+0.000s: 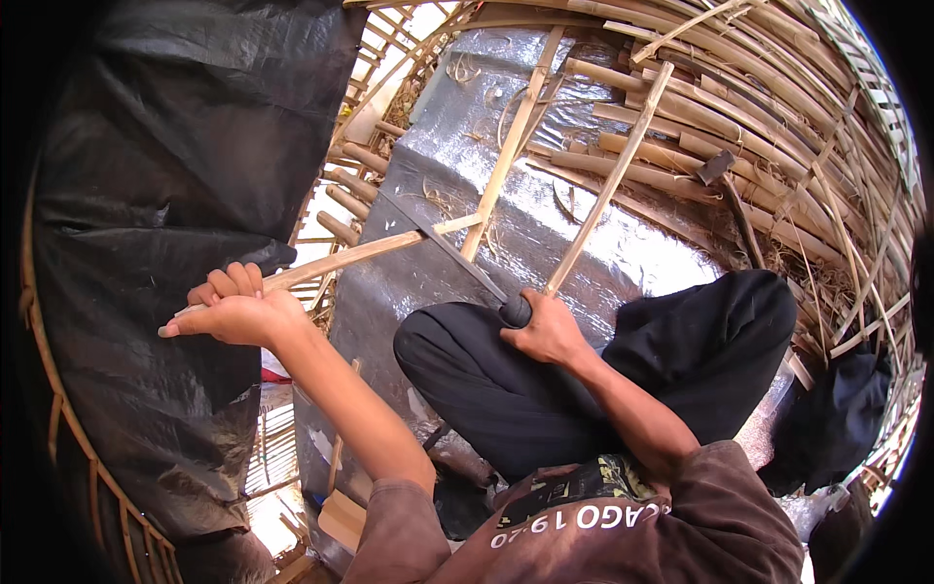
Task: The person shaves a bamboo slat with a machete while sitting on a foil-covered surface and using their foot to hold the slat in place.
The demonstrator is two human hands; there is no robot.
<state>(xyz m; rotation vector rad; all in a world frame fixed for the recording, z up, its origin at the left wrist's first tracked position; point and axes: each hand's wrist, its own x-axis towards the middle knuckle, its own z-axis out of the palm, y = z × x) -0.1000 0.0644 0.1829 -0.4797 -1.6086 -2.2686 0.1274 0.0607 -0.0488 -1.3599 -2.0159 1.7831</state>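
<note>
I see my knee (pixel 506 389) nearest | left hand (pixel 238 311) grips stick (pixel 360 255) | right hand (pixel 545 326) grips knife (pixel 457 255) across it

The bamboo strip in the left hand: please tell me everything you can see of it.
The bamboo strip is long, thin and pale tan, and looks like split bamboo. It lies nearly level, rising slightly toward the right. The left hand grips its left end with closed fingers. Near its right end the dark blade of the knife, held by the right hand, crosses it and seems to cut into it. Below it lie a silver sheet and a bamboo floor.
</note>
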